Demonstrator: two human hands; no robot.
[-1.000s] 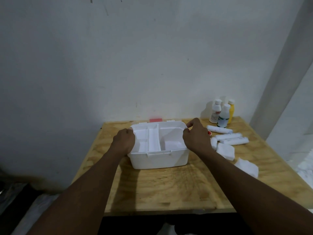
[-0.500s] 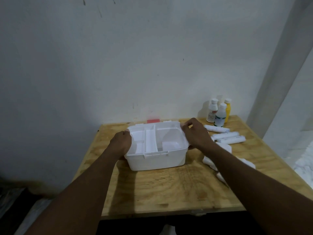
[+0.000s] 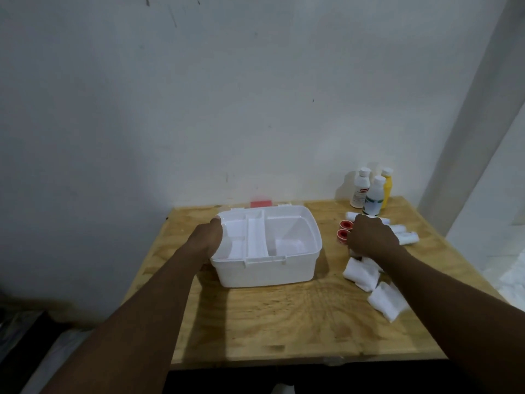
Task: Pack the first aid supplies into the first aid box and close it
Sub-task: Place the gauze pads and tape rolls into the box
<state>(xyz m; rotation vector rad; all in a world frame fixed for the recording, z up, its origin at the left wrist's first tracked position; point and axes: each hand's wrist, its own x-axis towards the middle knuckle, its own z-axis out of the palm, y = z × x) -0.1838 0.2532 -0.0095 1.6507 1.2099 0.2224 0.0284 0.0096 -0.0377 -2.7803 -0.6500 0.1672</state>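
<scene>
The left grip (image 3: 208, 240) clasps the left wall of the open white plastic first aid box (image 3: 264, 273), near the plywood bench's (image 3: 284, 322) far edge. The right grip (image 3: 372, 240) hovers knuckles-up over white gauze pads (image 3: 360, 273) by the right edge; whether it holds anything cannot be told.

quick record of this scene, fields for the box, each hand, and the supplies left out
box: white, lid open, nothing visible inside
left hand: holds the box's left rim
right hand: lowered right of the box, grip unclear
bottles: three, upright, back right of the table
tape rolls: two, red, beside the right hand
gauze pads: on the table, near right
</scene>
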